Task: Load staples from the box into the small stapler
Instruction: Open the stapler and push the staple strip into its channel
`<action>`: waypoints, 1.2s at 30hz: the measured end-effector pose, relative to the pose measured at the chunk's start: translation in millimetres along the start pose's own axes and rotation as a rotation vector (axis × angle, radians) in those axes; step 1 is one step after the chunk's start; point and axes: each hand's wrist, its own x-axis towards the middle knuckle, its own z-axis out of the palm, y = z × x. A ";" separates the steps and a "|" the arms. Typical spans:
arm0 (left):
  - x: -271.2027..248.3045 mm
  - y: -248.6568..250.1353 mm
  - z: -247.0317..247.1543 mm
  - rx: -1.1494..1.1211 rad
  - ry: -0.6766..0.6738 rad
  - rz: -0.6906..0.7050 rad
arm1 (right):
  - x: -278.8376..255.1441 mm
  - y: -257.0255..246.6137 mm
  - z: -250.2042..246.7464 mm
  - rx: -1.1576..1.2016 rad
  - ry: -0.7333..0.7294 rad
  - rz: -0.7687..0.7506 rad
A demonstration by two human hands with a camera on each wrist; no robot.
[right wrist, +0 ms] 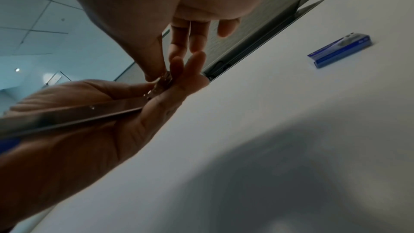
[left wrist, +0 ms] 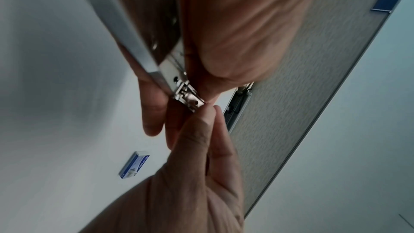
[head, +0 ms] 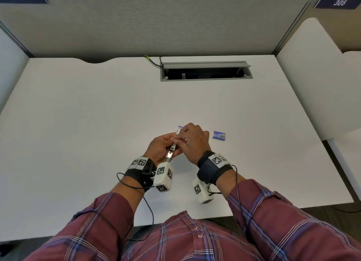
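Observation:
The small stapler is hinged open and held above the white desk. Its silver arm and metal magazine end show close up. My left hand grips the stapler body from the left, with fingers curled behind it. My right hand comes in from the right, and its thumb and forefinger pinch the magazine's end. Whether a staple strip sits between those fingertips is hidden. The blue staple box lies shut on the desk, just right of my hands.
An open cable hatch is set into the desk at the back, with a cord beside it. Grey partition walls close off the back and sides. The desk's front edge runs just before my body.

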 end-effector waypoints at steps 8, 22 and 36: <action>4.4 -6.6 -3.1 -0.021 -0.034 0.024 | 1.9 12.9 0.1 0.087 -0.088 0.057; 3.6 -11.7 -3.1 0.279 0.038 -0.017 | 11.9 18.0 2.4 0.729 -0.070 0.408; 3.0 -0.6 0.5 0.350 0.057 -0.052 | 6.9 19.3 2.4 0.748 -0.123 0.448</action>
